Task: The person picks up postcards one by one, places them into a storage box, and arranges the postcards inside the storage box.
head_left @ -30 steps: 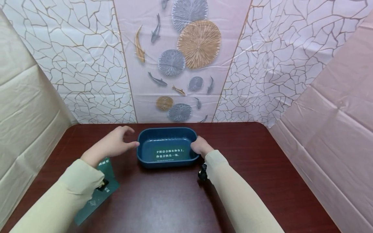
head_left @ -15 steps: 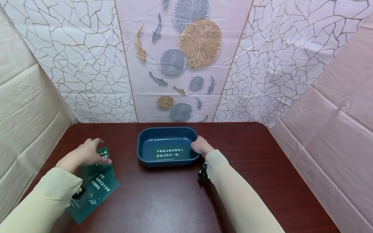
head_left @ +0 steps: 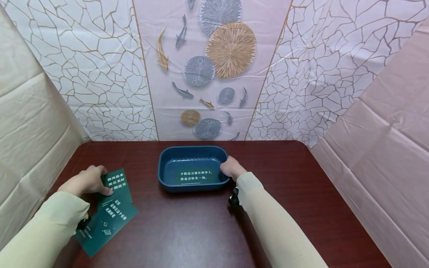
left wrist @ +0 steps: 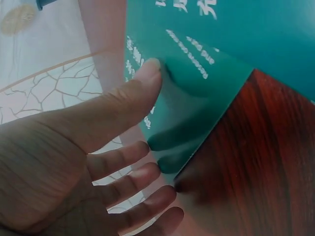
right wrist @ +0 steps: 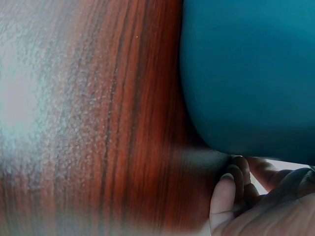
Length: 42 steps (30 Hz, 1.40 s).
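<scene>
At the left of the table, my left hand (head_left: 88,182) is over the upper of two overlapping dark green cards, printed with white characters. Its thumb lies over the face of that card (head_left: 121,185), and its spread fingertips are right at the card's edge in the left wrist view. The lower card (head_left: 108,229) lies slanted nearer to me. A blue rectangular tray (head_left: 192,189) stands at the table's centre back, holding one green card (head_left: 196,178). My right hand (head_left: 232,167) grips the tray's right end; the right wrist view shows curled fingers (right wrist: 225,191) by its corner.
The dark red wooden table (head_left: 187,230) reaches back to a patterned cloth wall (head_left: 174,108). Cloth panels rise at the left and right. A small black device (head_left: 234,197) sits at each wrist.
My left hand has moved from the tray's left side leftward and down to the upper green card, uncovering both cards. My right hand and the tray have stayed in place.
</scene>
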### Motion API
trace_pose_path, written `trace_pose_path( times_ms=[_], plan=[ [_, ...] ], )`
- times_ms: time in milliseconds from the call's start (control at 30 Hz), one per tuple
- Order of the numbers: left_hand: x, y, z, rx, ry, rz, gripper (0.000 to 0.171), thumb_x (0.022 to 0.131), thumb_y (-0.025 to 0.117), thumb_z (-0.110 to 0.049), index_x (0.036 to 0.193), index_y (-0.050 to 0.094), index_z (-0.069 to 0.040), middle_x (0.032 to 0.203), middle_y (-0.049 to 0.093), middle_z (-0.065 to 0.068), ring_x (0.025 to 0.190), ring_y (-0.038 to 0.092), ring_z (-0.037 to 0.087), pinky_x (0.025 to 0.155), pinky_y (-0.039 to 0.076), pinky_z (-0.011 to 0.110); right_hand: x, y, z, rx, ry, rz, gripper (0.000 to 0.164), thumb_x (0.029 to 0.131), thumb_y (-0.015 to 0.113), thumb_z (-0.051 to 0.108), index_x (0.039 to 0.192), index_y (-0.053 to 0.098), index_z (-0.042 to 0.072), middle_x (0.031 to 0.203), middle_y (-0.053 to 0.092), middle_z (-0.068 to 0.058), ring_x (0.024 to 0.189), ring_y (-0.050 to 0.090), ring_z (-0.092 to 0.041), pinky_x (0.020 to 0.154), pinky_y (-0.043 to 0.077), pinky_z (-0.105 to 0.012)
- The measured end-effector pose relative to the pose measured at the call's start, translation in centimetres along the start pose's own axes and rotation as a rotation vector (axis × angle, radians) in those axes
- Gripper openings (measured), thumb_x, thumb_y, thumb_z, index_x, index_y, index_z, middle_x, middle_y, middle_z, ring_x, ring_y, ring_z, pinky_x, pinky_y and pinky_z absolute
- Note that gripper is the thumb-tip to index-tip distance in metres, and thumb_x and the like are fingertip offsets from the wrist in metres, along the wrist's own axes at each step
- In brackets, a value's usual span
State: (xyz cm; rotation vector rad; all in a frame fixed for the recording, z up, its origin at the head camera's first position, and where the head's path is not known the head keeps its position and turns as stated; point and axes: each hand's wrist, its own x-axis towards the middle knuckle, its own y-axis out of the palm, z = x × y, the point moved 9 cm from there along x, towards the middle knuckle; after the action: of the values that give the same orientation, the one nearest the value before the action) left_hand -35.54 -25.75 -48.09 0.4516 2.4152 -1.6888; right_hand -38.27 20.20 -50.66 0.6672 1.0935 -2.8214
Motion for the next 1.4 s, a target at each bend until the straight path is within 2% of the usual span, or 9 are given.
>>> trace_pose_path(
  times_ms=[167, 400, 700, 867, 967, 1100, 1267, 1400],
  plan=[
    [0.04, -0.17, 0.05, 0.029, -0.007, -0.012, 0.094, 0.061, 0.091, -0.038, 0.119, 0.041, 0.017, 0.101, 0.045, 0.033, 0.090, 0.040, 0.048, 0.075, 0.044, 0.058, -0.01, 0.21, 0.11, 0.009, -0.007, 0.013, 0.059, 0.099, 0.044, 0.011, 0.151, 0.020, -0.002, 0.152, 0.030, -0.019, 0.131, 0.038, -0.031, 0.104, 0.034, -0.053],
    [0.58, -0.08, -0.31, 0.055, -0.058, 0.039, 0.096, 0.058, 0.091, -0.041, 0.116, 0.040, 0.015, 0.095, 0.048, 0.030, 0.087, 0.045, 0.045, 0.072, 0.046, 0.057, 0.25, 0.12, -0.11, 0.015, -0.006, 0.012, 0.058, 0.099, 0.044, 0.010, 0.151, 0.020, -0.002, 0.152, 0.031, -0.018, 0.130, 0.038, -0.031, 0.104, 0.036, -0.052],
    [0.70, -0.15, -0.50, 0.064, -0.105, 0.059, 0.095, 0.059, 0.092, -0.037, 0.115, 0.037, 0.017, 0.093, 0.046, 0.031, 0.086, 0.047, 0.047, 0.071, 0.047, 0.058, 0.12, 0.03, -0.13, 0.015, 0.000, 0.017, 0.058, 0.099, 0.044, 0.010, 0.151, 0.021, -0.002, 0.152, 0.031, -0.018, 0.131, 0.038, -0.031, 0.104, 0.036, -0.052],
    [0.82, 0.06, -0.63, 0.060, -0.131, 0.087, 0.105, 0.061, 0.092, -0.036, 0.122, 0.028, 0.022, 0.099, 0.043, 0.036, 0.091, 0.046, 0.049, 0.077, 0.045, 0.059, 0.18, 0.06, -0.07, 0.012, -0.011, 0.026, 0.060, 0.099, 0.041, 0.010, 0.152, 0.016, -0.002, 0.155, 0.025, -0.018, 0.134, 0.034, -0.031, 0.105, 0.035, -0.050],
    [0.74, 0.21, -0.78, 0.047, -0.130, 0.095, 0.102, 0.061, 0.092, -0.034, 0.120, 0.030, 0.022, 0.098, 0.044, 0.035, 0.090, 0.047, 0.048, 0.076, 0.047, 0.058, 0.12, 0.18, -0.13, 0.005, -0.008, 0.033, 0.061, 0.099, 0.040, 0.010, 0.153, 0.014, -0.001, 0.157, 0.021, -0.017, 0.137, 0.031, -0.031, 0.105, 0.034, -0.049],
    [0.58, 0.26, -0.81, 0.048, -0.130, 0.093, 0.098, 0.060, 0.092, -0.034, 0.116, 0.034, 0.021, 0.095, 0.046, 0.033, 0.088, 0.048, 0.047, 0.074, 0.048, 0.057, -0.05, 0.28, -0.13, 0.005, -0.004, 0.035, 0.061, 0.100, 0.040, 0.011, 0.153, 0.013, -0.001, 0.157, 0.020, -0.017, 0.138, 0.029, -0.031, 0.107, 0.033, -0.049],
    [0.49, 0.03, -0.63, 0.086, -0.138, 0.069, 0.107, 0.058, 0.092, -0.039, 0.121, 0.031, 0.021, 0.098, 0.043, 0.035, 0.092, 0.041, 0.049, 0.076, 0.044, 0.061, -0.14, 0.19, -0.01, 0.021, -0.001, 0.028, 0.061, 0.099, 0.040, 0.011, 0.153, 0.014, -0.001, 0.157, 0.021, -0.017, 0.138, 0.029, -0.030, 0.107, 0.033, -0.049],
    [0.48, -0.20, -0.61, 0.091, -0.148, 0.048, 0.103, 0.056, 0.092, -0.040, 0.118, 0.035, 0.019, 0.095, 0.041, 0.033, 0.091, 0.038, 0.048, 0.072, 0.043, 0.060, -0.14, 0.07, -0.03, 0.025, -0.001, 0.025, 0.061, 0.099, 0.041, 0.010, 0.153, 0.014, -0.001, 0.156, 0.022, -0.017, 0.136, 0.032, -0.030, 0.105, 0.034, -0.049]
  ],
)
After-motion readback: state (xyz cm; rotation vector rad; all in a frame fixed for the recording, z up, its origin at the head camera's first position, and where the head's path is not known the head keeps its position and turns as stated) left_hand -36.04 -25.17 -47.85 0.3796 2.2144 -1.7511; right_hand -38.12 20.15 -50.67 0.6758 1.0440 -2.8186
